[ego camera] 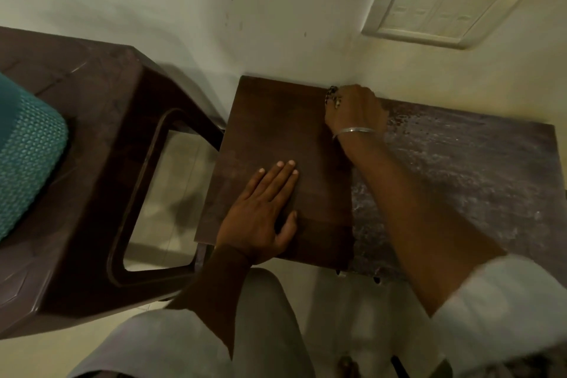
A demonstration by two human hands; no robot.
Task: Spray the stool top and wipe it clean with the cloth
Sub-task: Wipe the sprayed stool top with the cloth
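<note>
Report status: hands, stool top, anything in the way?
Left hand flat on smooth brown panel. Right hand at far edge by wall, grip unclear. Stool top speckled at right. Chair close at left.

wall (276, 24) touches stool top (276, 126) rear | chair (92, 101) near left | front open

You are in a room of a home: a plain painted wall (184, 9) with a white switch plate (441, 9) set in it, a pale tiled floor (165, 181), a brown moulded plastic chair (101, 95) with a teal cushion (27, 144) on its seat, and a small wooden stool top (291, 138) against the wall.
</note>
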